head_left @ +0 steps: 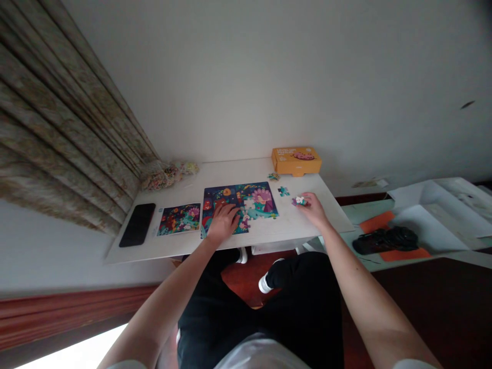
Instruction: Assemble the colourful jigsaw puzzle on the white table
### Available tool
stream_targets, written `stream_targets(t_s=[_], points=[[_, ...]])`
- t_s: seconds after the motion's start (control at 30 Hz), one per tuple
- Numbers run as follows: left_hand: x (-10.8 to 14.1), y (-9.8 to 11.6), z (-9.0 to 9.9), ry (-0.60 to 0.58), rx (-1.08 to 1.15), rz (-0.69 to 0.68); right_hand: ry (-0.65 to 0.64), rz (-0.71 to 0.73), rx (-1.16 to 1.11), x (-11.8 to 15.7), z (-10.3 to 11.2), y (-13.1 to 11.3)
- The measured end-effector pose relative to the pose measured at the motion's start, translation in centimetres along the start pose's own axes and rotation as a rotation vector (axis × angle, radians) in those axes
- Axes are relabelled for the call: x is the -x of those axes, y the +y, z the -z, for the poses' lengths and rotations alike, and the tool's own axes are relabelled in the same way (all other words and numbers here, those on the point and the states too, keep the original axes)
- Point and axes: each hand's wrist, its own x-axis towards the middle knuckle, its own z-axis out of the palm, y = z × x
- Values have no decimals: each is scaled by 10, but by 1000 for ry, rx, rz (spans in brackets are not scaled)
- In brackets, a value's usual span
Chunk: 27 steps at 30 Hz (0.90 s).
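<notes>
Pretty dim, flat indoor light overall, kinda grey, with soft shadows and nothing harsh on the counter. Only real glare is a blown-out white patch down in the bottom left corner. Fisheye warp is heavy: the curtain bends hard at the left edge, and the corners fall off dark, top right especially. The wall looks a bit soft, but the left hand and right hand are reasonably sharp, no big motion blur.

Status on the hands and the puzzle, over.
Left hand flat on the jigsaw puzzle. Right hand pinching a puzzle piece. Nothing blocking either hand.
</notes>
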Motion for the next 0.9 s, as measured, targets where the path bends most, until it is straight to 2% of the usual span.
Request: stream_targets(t_s=[0.17,0.33,0.53,0.73,0.9], points=[[0,2,-1,-19,-18,-6,40,-84,-222,23,-9,-17],[1,3,-1,-21,-13,7,-151,-149,-390,62,-43,-54],[2,5,1,-28,-18,8,-279,-171,-385,93,-73,-87],[1,7,2,-32,2,30,-252,-115,-387,94,-78,-86],[0,10,4,-29,3,33,-245,13,-130,91,-73,-73]])
